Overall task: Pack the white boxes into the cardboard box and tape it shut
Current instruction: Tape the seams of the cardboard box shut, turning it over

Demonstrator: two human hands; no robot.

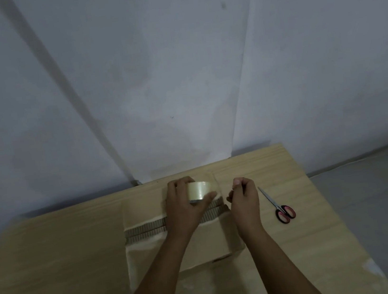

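A cardboard box [144,211] lies on the wooden table [53,253] with its top flaps folded shut, their corrugated edges meeting along the middle seam. My left hand [184,210] grips a roll of clear tape [198,191] just above the seam's right part. Right beside it, my right hand [244,199] pinches the loose end of the tape, a short clear strip stretched between roll and fingers over the box's right edge. No white boxes show.
Scissors [279,205] with red-and-black handles lie on the table to the right of my right hand. A grey wall stands close behind the table. A grey surface [381,195] sits lower, beyond the table's right edge.
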